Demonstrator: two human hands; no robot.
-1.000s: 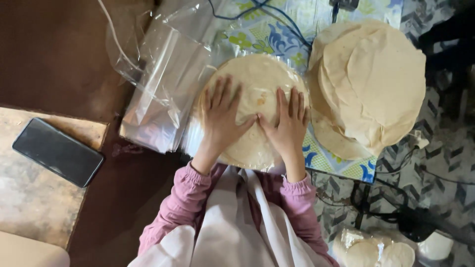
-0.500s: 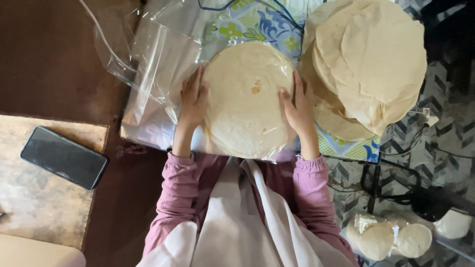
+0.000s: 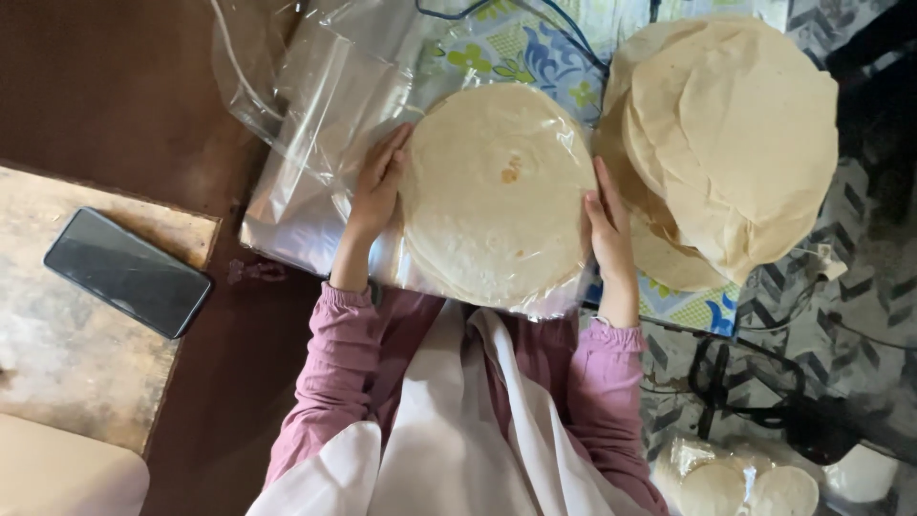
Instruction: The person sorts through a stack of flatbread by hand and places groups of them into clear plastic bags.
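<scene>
- Far on the left, a dark phone (image 3: 127,272) lies flat on a worn wooden board (image 3: 67,382). It is well apart from my hands.
- Next comes a pile of clear plastic bags (image 3: 320,143) on the dark brown floor (image 3: 105,86). The bags are shiny and crinkled.
- My left hand (image 3: 377,186) is flat against the left edge of the stack of round flatbreads (image 3: 497,191). My fingers are straight and close together, pressing the side. They are not curled around it.
- The stack of round flatbreads sits in the middle, right in front of me. It is pale with a small brown spot near the center. Clear plastic wraps over it, and it rests on a cloth with flowers (image 3: 516,48).
- My right hand (image 3: 609,234) is flat against the right edge of the same stack. So the stack is squeezed between my two open palms.
- My sleeves are pink, and a white cloth hangs down my front.
- To the right lies a bigger heap of loose flatbreads (image 3: 735,143), just beside my right hand.
- Low on the right, some small bagged rounds (image 3: 740,483) sit on a grey patterned rug (image 3: 860,296), near black cords (image 3: 755,401).
</scene>
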